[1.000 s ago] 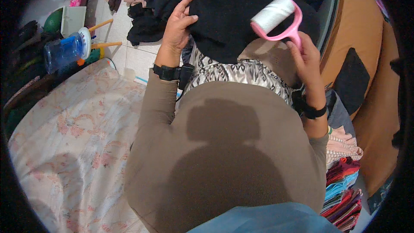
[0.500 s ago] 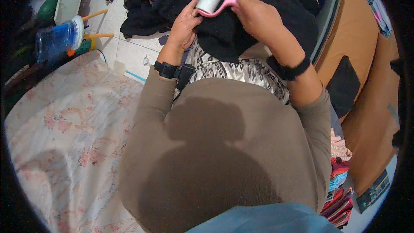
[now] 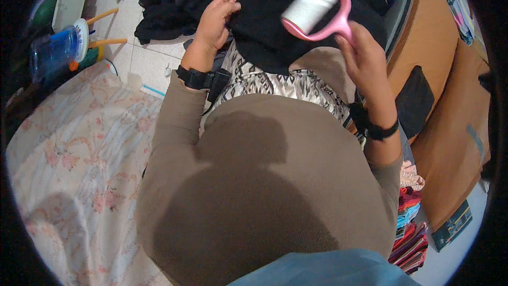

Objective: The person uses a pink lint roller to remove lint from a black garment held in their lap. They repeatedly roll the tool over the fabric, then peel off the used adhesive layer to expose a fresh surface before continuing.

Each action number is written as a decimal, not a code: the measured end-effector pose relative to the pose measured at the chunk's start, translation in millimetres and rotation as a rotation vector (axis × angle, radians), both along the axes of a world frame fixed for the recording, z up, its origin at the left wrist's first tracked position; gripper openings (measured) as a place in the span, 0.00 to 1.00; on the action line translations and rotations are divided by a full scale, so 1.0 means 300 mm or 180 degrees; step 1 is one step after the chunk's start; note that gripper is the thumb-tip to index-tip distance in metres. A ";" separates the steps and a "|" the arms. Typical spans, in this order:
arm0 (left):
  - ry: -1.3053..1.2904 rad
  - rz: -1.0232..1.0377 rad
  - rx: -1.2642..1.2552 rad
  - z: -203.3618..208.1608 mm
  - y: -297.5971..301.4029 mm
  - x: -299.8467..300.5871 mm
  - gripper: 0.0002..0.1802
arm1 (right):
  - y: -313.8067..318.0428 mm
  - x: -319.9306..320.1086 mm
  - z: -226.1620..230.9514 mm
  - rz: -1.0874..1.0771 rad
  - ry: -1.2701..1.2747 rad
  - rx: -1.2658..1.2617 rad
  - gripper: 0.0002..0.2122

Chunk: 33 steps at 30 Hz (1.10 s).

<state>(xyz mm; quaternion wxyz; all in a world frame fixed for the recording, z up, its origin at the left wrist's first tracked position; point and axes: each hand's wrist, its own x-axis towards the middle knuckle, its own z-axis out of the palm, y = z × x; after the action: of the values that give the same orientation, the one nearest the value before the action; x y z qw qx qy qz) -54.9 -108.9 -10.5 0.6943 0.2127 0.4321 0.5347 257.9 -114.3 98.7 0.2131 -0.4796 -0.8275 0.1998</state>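
Shirtfront (image 3: 248, 143), brown and in shadow, lies nearest, below both hands, with black-and-white patterned cloth (image 3: 286, 87) across the lap just beyond it. The right hand (image 3: 366, 55) is closed around the handle of a pink-framed lint roller (image 3: 311, 8). Its white roll sits up and to the left of that fist, between the two hands but nearer the right — its long axis slanting from lower left to upper right. The roll is over a black garment (image 3: 264, 39); whether it touches the cloth I cannot tell. The left hand (image 3: 216, 20) is half open at the garment's left edge, thumb apart from the fingers; whether it pinches any cloth is unclear.

The garment is spread over the lap, beyond the patterned cloth. Below the left hand lies a pale floral sheet (image 3: 106, 143); below the right, a stack of folded textiles (image 3: 410, 246). Right of the right hand stands a tan panel (image 3: 450, 153). Farther off, left of the left hand — white floor tiles (image 3: 145, 63), a heap of dark clothes (image 3: 169, 26) and a clear blue plastic container (image 3: 53, 55).
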 end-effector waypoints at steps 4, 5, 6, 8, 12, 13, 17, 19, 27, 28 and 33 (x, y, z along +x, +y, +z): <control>-0.0086 0.0198 -0.0030 0.001 0.060 0.029 0.09 | 0.101 -0.203 -0.075 0.0246 0.0029 0.0745 0.10; 0.0153 0.0101 -0.0165 -0.002 0.074 0.036 0.09 | 0.112 -0.215 -0.091 0.0259 -0.0172 0.0607 0.09; 0.0276 -0.0044 -0.0084 -0.007 0.083 0.040 0.09 | 0.113 -0.217 -0.110 0.0366 -0.0372 0.0501 0.09; 0.0409 -0.0143 -0.0203 -0.023 0.077 0.061 0.08 | 0.085 -0.150 -0.128 0.0312 -0.0200 0.0421 0.09; 0.0366 -0.0225 -0.0169 -0.050 0.079 0.058 0.08 | 0.010 0.062 -0.112 0.0139 -0.0521 0.0133 0.09; 0.0353 -0.0170 -0.0148 -0.054 0.085 0.061 0.08 | -0.008 0.097 -0.096 0.0081 -0.0707 0.0119 0.09; 0.0366 0.0081 -0.0286 -0.059 0.083 0.066 0.08 | -0.062 0.099 -0.005 -0.0274 -0.0124 0.0001 0.10; 0.0083 -0.0069 -0.0184 -0.059 0.083 0.058 0.08 | -0.041 0.025 0.022 -0.0085 0.0229 0.0099 0.09; -0.0160 -0.0144 -0.0018 -0.073 0.079 0.025 0.08 | -0.001 -0.194 -0.108 0.0674 -0.0244 0.0104 0.08; -0.0289 -0.0160 0.0024 -0.070 0.070 0.028 0.09 | -0.009 -0.153 -0.113 0.0602 -0.0259 0.0029 0.08; 0.0066 0.0033 -0.0045 -0.038 0.090 0.028 0.11 | -0.096 0.090 -0.091 0.0286 -0.0808 -0.0336 0.09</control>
<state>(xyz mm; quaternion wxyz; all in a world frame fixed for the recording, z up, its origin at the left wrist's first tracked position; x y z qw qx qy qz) -46.4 -82.0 -21.7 0.6885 0.2111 0.4442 0.5330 285.0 -143.0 71.3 0.0719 -0.4740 -0.8567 0.1902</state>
